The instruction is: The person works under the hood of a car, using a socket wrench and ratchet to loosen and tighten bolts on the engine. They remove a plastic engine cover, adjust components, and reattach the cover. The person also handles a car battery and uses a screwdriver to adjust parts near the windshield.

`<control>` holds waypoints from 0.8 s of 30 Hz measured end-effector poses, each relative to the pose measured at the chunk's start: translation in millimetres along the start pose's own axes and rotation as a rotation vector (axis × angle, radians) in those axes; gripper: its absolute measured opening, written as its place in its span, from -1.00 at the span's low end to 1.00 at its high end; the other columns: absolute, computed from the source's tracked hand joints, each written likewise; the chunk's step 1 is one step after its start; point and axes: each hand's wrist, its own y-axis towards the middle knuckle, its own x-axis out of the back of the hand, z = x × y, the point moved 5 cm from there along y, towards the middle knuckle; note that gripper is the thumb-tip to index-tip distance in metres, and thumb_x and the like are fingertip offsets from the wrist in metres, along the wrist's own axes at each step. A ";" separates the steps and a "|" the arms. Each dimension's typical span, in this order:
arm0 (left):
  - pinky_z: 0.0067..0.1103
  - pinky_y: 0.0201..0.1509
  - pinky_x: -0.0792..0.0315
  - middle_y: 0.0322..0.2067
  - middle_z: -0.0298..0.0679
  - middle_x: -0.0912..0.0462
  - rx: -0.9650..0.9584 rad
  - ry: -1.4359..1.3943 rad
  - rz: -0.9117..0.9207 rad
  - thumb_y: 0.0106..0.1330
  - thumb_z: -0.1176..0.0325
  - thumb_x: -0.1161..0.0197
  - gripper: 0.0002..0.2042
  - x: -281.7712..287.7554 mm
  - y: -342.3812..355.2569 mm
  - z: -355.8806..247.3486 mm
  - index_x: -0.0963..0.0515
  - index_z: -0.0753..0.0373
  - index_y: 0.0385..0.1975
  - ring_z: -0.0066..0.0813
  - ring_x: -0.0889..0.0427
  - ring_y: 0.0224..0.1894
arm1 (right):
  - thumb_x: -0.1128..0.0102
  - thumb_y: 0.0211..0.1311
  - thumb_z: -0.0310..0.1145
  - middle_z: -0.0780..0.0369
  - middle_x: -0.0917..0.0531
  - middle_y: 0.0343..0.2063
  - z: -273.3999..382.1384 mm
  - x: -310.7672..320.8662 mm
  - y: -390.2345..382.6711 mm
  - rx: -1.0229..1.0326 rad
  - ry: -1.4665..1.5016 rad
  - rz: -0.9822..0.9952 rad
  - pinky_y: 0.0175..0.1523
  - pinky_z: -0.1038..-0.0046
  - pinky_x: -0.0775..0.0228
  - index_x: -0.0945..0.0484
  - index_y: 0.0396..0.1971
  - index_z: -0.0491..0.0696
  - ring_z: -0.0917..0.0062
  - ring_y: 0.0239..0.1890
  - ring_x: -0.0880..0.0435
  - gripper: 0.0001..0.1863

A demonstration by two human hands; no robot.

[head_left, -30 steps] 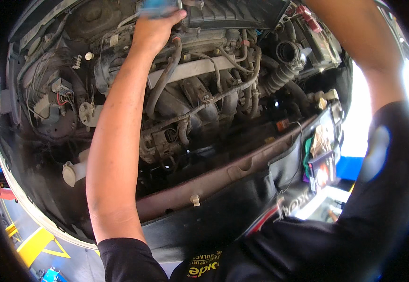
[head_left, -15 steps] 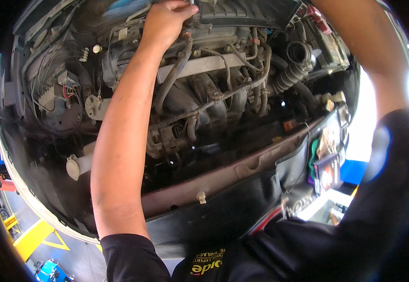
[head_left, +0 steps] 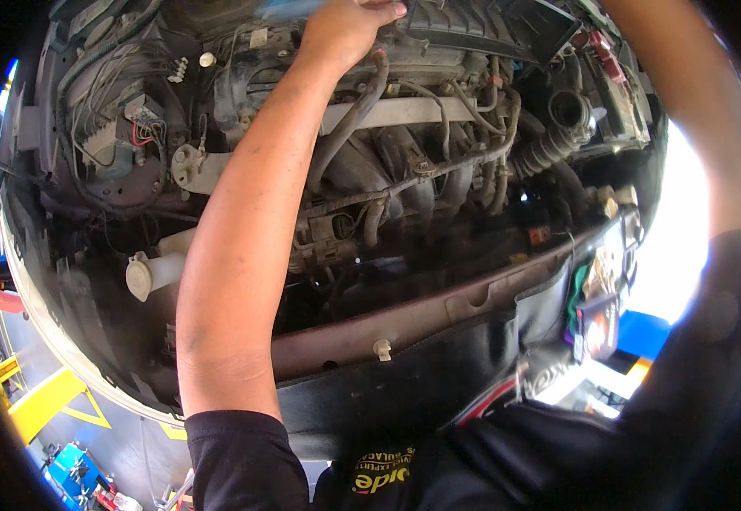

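Note:
My left hand (head_left: 343, 25) reaches to the top of an engine bay, fingers pinched on something I cannot make out. A blurred blue shape (head_left: 285, 10) is just left of it. Under the hand a dark rubber hose (head_left: 349, 128) runs down past a silver rail (head_left: 413, 111). A black plastic panel (head_left: 498, 25) lies right of the hand. My right arm (head_left: 677, 77) reaches out past the top right edge; that hand is out of sight.
A ribbed intake hose (head_left: 541, 157), a battery (head_left: 626, 111), wiring modules (head_left: 110, 145) and a white reservoir (head_left: 153, 274) fill the bay. A black cover (head_left: 404, 383) drapes the front edge, with small packages (head_left: 596, 328) at right. Yellow lift arms (head_left: 51, 404) stand lower left.
The engine bay has shifted up and right in the view. My left hand has moved rightward in the picture, and the blue shape is no longer right at its fingers.

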 end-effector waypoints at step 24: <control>-0.48 -0.32 -0.49 -0.54 -0.24 -0.68 0.040 0.384 0.137 0.26 0.22 -0.42 -0.72 2.2 -0.7 5.8 -0.71 0.35 -0.26 -0.46 -0.61 -0.52 | -0.16 0.25 -0.37 0.07 -0.65 -0.38 -17.4 -31.8 -30.6 -0.026 0.075 0.120 -0.02 0.20 -0.41 -0.61 -0.23 -0.17 0.28 -0.23 -0.59 -0.80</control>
